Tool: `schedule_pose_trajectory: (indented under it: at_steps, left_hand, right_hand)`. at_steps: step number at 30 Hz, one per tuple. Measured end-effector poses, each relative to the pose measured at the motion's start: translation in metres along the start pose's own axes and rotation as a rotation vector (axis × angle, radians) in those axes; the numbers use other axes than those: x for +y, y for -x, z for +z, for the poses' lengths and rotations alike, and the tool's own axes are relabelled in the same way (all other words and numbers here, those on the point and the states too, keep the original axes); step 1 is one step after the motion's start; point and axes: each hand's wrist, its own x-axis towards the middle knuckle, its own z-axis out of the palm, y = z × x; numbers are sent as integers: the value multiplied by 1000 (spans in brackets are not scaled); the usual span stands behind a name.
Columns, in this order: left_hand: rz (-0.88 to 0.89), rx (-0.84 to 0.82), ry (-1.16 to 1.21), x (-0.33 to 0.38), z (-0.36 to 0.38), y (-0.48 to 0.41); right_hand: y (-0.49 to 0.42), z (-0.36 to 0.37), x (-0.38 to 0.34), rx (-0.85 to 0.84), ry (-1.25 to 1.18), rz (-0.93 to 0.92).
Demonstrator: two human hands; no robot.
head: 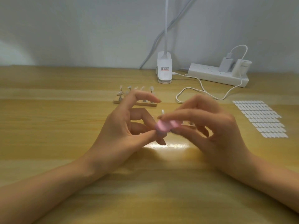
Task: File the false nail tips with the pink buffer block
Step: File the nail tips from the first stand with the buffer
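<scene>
Pale wood grain is running across the desk (pixel 64 110) under a plain white wall. Just above the desk's bright patch the pink buffer block (pixel 167 126) is hovering between both hands, smeared by blur. The right hand (pixel 210 126) is pinching it, forefinger lying along the top and thumb underneath, with the other fingers curling loosely behind. That grip is probably leaving the block's left end free to rub. The left hand (pixel 123 125) is meeting that end with thumb and middle fingertip pressing together while the forefinger is arching clear above. It is likely steadying a tip against the block, though blur is hiding whether anything sits in that pinch. Behind the left hand, more false nail tips (pixel 151 88) are standing on pegs in a wooden stand (pixel 119 101), seemingly waiting within easy reach. Well apart on the right, a sheet of adhesive tabs (pixel 258 118) is lying flat. Along the wall a clip lamp (pixel 164 68) is lighting the work, and a white cable (pixel 202 88) is looping from it toward a power strip (pixel 216 73).
</scene>
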Motion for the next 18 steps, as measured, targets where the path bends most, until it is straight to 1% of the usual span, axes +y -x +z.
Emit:
schedule_pose_trajectory:
  at_steps: [2, 6, 9, 12, 13, 16, 18]
  left_hand:
    - [3, -5, -1, 2, 1, 0]
    - [-4, 4, 16, 1, 1, 0]
    - [-5, -3, 12, 2, 1, 1]
    - [-5, -3, 6, 1, 0, 0]
    - [-5, -6, -5, 1, 1, 1]
    - [-5, -16, -28, 2, 1, 1]
    - [-8, -12, -9, 2, 0, 0]
  right_hand:
    - [1, 1, 0, -37, -23, -32]
    - [-1, -2, 1, -1, -6, 8]
    - [0, 0, -2, -50, -9, -36]
    - [-3, -3, 2, 9, 12, 30]
    - [-3, -3, 2, 6, 14, 30]
    - [1, 2, -4, -66, -19, -40]
    - [1, 1, -2, -48, -11, -24]
